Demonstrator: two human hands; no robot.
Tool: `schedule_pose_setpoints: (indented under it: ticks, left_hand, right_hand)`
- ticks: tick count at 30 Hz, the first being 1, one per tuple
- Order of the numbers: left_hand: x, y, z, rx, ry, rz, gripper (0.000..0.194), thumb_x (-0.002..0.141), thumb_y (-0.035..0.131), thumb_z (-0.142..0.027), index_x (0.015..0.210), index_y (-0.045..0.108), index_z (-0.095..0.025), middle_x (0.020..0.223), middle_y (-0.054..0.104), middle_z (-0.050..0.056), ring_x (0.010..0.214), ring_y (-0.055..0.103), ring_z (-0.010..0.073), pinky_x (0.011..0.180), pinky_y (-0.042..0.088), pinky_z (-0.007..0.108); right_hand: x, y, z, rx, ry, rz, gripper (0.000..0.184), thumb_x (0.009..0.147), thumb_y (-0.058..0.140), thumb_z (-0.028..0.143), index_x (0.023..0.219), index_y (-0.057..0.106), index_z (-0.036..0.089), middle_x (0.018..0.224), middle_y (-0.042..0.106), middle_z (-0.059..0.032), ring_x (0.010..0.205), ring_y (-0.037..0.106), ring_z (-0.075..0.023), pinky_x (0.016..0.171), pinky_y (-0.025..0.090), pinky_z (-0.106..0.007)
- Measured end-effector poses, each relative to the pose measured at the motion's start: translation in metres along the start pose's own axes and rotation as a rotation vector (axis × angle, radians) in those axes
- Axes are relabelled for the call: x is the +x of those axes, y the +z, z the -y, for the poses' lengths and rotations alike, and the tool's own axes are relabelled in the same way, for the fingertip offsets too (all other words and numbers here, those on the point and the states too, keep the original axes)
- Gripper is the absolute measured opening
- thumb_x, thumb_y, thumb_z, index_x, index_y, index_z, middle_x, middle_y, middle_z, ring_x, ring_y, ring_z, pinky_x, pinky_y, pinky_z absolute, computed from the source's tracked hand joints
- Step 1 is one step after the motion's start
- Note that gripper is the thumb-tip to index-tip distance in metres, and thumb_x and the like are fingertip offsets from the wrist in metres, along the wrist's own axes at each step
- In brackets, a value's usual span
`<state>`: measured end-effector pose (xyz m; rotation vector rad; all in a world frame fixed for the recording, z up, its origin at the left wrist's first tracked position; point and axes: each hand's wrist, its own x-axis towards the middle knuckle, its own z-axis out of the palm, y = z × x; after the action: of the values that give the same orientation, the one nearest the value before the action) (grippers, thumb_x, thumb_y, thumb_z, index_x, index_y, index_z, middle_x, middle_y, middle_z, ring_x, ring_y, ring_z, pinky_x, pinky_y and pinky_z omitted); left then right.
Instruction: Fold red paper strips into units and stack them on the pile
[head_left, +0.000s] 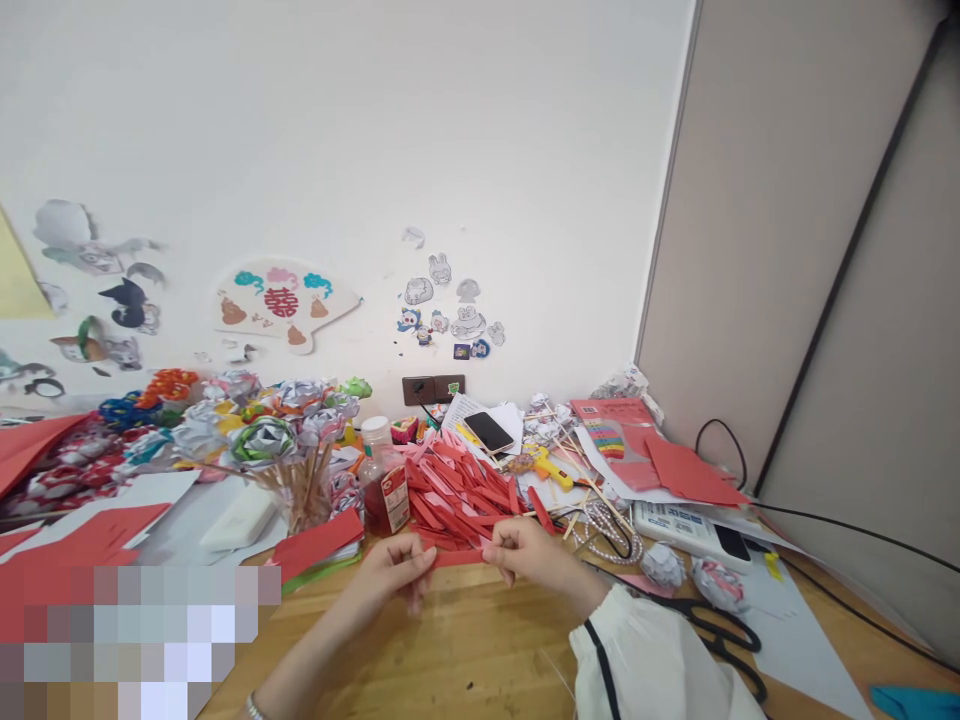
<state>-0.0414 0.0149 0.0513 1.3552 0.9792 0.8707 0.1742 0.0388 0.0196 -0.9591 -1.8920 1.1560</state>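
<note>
A red paper strip (457,556) stretches between my two hands just above the wooden table (480,650). My left hand (394,570) pinches its left end with fingers closed. My right hand (529,553), coming out of a white sleeve, pinches the right end. Right behind them lies a heap of cut red paper strips (454,490).
Folded paper flowers on sticks (277,440) stand at the left beside a small red-labelled bottle (384,490). A phone (488,431), a yellow glue gun (550,466), skewers, red sheets (686,470), a calculator (690,530), black scissors (712,625) and cables lie to the right.
</note>
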Motion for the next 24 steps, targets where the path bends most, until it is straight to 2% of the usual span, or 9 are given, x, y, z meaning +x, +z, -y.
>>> schedule_pose_setpoints:
  ticks: [3, 6, 10, 13, 15, 16, 17, 20, 24]
  left_hand:
    - [-0.003, -0.002, -0.005, 0.034, 0.008, 0.024, 0.036, 0.062, 0.062, -0.044, 0.049, 0.041, -0.017, 0.039, 0.052, -0.005, 0.032, 0.044, 0.0063, 0.035, 0.033, 0.017]
    - [-0.007, 0.000, -0.011, 0.026, 0.002, 0.032, 0.036, 0.062, 0.060, -0.045, 0.050, 0.043, -0.016, 0.042, 0.054, -0.004, 0.034, 0.045, 0.0063, 0.038, 0.033, 0.017]
    - [-0.008, 0.001, -0.015, 0.057, 0.030, -0.053, 0.037, 0.061, 0.059, -0.048, 0.050, 0.045, -0.016, 0.042, 0.053, -0.005, 0.034, 0.044, 0.0061, 0.039, 0.032, 0.017]
    - [-0.003, -0.007, -0.014, 0.178, 0.043, -0.180, 0.037, 0.062, 0.054, -0.052, 0.053, 0.049, -0.016, 0.043, 0.054, -0.004, 0.036, 0.046, 0.0089, 0.040, 0.034, 0.019]
    - [0.001, -0.015, -0.011, 0.419, 0.097, -0.301, 0.033, 0.062, 0.056, -0.049, 0.055, 0.056, -0.016, 0.049, 0.060, 0.000, 0.047, 0.054, 0.0142, 0.047, 0.038, 0.022]
    - [0.001, -0.019, -0.009, 0.543, 0.139, -0.352, 0.028, 0.060, 0.058, -0.045, 0.062, 0.060, -0.017, 0.060, 0.065, 0.003, 0.058, 0.058, 0.0178, 0.055, 0.040, 0.024]
    - [0.002, -0.023, -0.007, 0.637, 0.153, -0.348, 0.027, 0.059, 0.060, -0.042, 0.072, 0.063, -0.018, 0.074, 0.068, 0.006, 0.070, 0.059, 0.0214, 0.063, 0.041, 0.026]
    - [-0.001, -0.026, 0.002, 0.853, 0.194, -0.263, 0.041, 0.051, 0.068, -0.030, 0.090, 0.062, -0.020, 0.101, 0.063, 0.009, 0.094, 0.054, 0.0282, 0.079, 0.036, 0.031]
    - [-0.004, -0.020, 0.010, 1.011, 0.174, -0.210, 0.018, 0.058, 0.061, -0.027, 0.074, 0.064, -0.019, 0.088, 0.067, 0.009, 0.084, 0.057, 0.0282, 0.071, 0.035, 0.030]
  right_hand:
    - [0.000, -0.001, 0.002, 0.007, 0.007, -0.021, 0.032, 0.070, 0.056, 0.044, 0.059, 0.048, 0.015, 0.045, 0.048, 0.0048, 0.042, 0.043, -0.0070, 0.043, 0.030, -0.017]
    - [-0.002, -0.002, 0.008, 0.037, -0.052, -0.012, 0.031, 0.074, 0.051, 0.042, 0.061, 0.050, 0.015, 0.049, 0.052, 0.0030, 0.047, 0.046, -0.0078, 0.048, 0.033, -0.018]
    - [-0.002, -0.003, 0.011, 0.049, -0.071, -0.001, 0.029, 0.076, 0.049, 0.041, 0.063, 0.051, 0.015, 0.050, 0.052, 0.0030, 0.048, 0.047, -0.0082, 0.050, 0.034, -0.018]
    - [0.003, -0.007, 0.004, 0.006, -0.060, -0.133, 0.028, 0.077, 0.047, 0.041, 0.065, 0.049, 0.016, 0.049, 0.048, 0.0041, 0.045, 0.045, -0.0086, 0.046, 0.033, -0.019]
    - [0.005, -0.012, -0.002, -0.108, -0.038, -0.360, 0.029, 0.080, 0.040, 0.040, 0.067, 0.050, 0.016, 0.049, 0.048, 0.0032, 0.047, 0.046, -0.0105, 0.046, 0.033, -0.020]
    - [0.007, -0.014, -0.004, -0.200, -0.019, -0.457, 0.028, 0.081, 0.038, 0.038, 0.068, 0.051, 0.016, 0.052, 0.051, 0.0017, 0.050, 0.048, -0.0117, 0.048, 0.034, -0.021]
    - [0.007, -0.017, -0.006, -0.307, 0.013, -0.511, 0.027, 0.082, 0.037, 0.035, 0.070, 0.053, 0.016, 0.057, 0.054, -0.0002, 0.054, 0.050, -0.0130, 0.051, 0.035, -0.022]
    - [0.007, -0.018, -0.009, -0.640, 0.160, -0.536, 0.025, 0.082, 0.037, 0.031, 0.087, 0.058, 0.018, 0.073, 0.062, -0.0055, 0.068, 0.056, -0.0173, 0.057, 0.035, -0.024]
    - [0.005, -0.012, -0.004, -0.876, 0.270, -0.494, 0.033, 0.082, 0.036, 0.031, 0.112, 0.048, 0.021, 0.079, 0.064, -0.0083, 0.071, 0.059, -0.0204, 0.057, 0.035, -0.026]
